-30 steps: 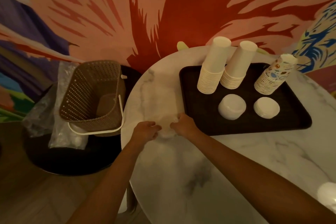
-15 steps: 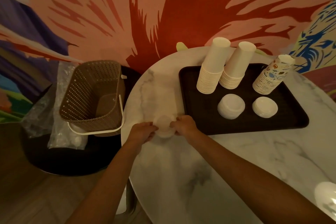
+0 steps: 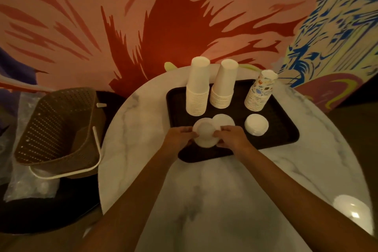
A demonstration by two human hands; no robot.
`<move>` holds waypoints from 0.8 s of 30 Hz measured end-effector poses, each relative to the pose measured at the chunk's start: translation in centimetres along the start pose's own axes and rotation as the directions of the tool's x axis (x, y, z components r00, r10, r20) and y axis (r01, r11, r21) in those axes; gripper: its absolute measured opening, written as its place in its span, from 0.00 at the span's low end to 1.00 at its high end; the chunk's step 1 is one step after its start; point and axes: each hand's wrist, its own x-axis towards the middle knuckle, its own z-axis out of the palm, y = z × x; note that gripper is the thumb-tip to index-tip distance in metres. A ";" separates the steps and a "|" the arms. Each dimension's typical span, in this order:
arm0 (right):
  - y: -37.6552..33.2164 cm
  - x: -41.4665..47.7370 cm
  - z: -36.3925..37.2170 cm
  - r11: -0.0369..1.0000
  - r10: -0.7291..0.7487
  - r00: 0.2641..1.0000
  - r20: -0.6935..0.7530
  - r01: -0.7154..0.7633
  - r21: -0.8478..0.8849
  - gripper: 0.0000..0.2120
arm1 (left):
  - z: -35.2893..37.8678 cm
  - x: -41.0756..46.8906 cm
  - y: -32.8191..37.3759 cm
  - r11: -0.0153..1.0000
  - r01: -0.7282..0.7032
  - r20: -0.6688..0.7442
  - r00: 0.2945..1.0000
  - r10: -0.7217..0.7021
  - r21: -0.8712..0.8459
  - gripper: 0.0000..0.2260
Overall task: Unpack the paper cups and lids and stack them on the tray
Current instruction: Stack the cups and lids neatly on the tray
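Observation:
A dark tray [image 3: 282, 135] lies on the round marble table [image 3: 204, 190]. On it stand two stacks of white cups [image 3: 198, 88] [image 3: 224, 86] and one stack of patterned cups [image 3: 260, 92], all upside down. In front of them lie two piles of white lids [image 3: 225, 121] [image 3: 256, 127]. My left hand [image 3: 180, 136] and my right hand [image 3: 231, 136] grip a third stack of white lids [image 3: 205, 135] from both sides, over the tray's front left part and just left of the middle pile.
A brown perforated basket [image 3: 55, 127] with a white handle sits on a dark stool to the left, with clear plastic wrapping [image 3: 26, 184] beside it. A painted wall stands close behind the table. A bright white patch [image 3: 350, 209] shows near the table's right front edge.
Both hands carried the lid stack from the bare table, left of the tray, to over the tray's front left. The camera view shifted right.

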 end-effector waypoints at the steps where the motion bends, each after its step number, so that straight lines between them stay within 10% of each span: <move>1: -0.1 0.3 -1.1 1.000 0.013 1.000 -0.010 -0.013 0.022 0.23 | 1.0 0.2 0.5 1.000 -0.002 0.022 1.000 0.002 0.011 0.17; 24: 0.4 7.7 -6.1 0.996 -0.006 0.996 0.094 0.014 -0.086 0.20 | 6.9 4.7 1.8 0.986 0.141 -0.013 0.990 -0.143 -0.093 0.17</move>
